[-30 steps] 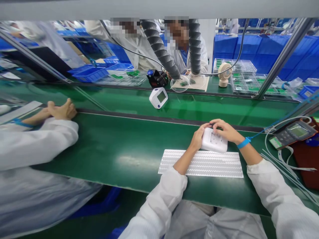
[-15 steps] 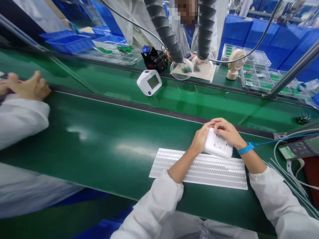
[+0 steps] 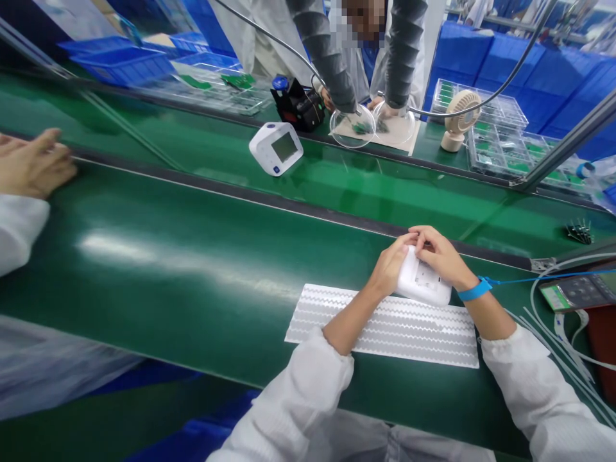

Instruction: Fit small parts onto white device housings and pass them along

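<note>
A white plastic device housing (image 3: 423,282) rests at the far edge of a white ridged mat (image 3: 385,325) on the green bench. My left hand (image 3: 389,266) grips its left side, fingers curled round the edge. My right hand (image 3: 440,255) lies over its top, fingertips pinched together at the far edge beside the left thumb. A blue wrist strap (image 3: 474,289) with a blue cord circles my right wrist.
A white monitor unit with a screen (image 3: 276,148) lies on the green conveyor (image 3: 337,186). A co-worker's hands (image 3: 31,167) rest at the left. A person across works under glass domes (image 3: 353,126). A meter (image 3: 575,292) and white tubing (image 3: 553,333) lie right.
The view has tilted down and turned right. The monitor unit has drifted left on the conveyor. My hands stay on the white housing, fingers shifting slightly at its far edge.
</note>
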Action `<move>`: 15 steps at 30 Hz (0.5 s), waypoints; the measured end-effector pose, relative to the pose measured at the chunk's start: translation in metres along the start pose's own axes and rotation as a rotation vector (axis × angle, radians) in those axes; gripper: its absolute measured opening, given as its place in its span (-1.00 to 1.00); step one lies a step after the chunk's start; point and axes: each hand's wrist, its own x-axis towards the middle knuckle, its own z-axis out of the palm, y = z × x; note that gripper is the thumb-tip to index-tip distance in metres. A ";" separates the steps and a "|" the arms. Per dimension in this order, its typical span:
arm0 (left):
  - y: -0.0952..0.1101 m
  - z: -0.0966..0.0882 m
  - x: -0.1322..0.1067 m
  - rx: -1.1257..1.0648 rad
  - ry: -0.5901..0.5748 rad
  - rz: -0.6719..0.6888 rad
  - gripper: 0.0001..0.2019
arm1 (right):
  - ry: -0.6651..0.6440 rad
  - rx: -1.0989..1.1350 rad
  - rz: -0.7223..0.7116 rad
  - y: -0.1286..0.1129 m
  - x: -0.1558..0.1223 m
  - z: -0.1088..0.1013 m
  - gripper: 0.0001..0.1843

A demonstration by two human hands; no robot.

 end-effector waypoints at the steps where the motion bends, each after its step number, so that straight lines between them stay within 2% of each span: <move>1: 0.000 0.000 0.000 0.001 -0.002 0.001 -0.43 | -0.006 0.000 0.009 0.000 0.001 0.000 -0.93; 7: -0.001 0.001 0.001 0.030 0.007 0.016 -0.41 | -0.069 0.020 0.136 0.006 0.010 -0.004 -0.90; 11: -0.004 0.000 0.001 -0.009 0.001 -0.023 -0.37 | -0.106 0.239 0.276 0.011 0.010 -0.006 -0.80; 15: -0.013 -0.001 0.002 -0.010 0.017 -0.035 -0.33 | -0.146 0.230 0.252 0.011 0.009 -0.008 -0.68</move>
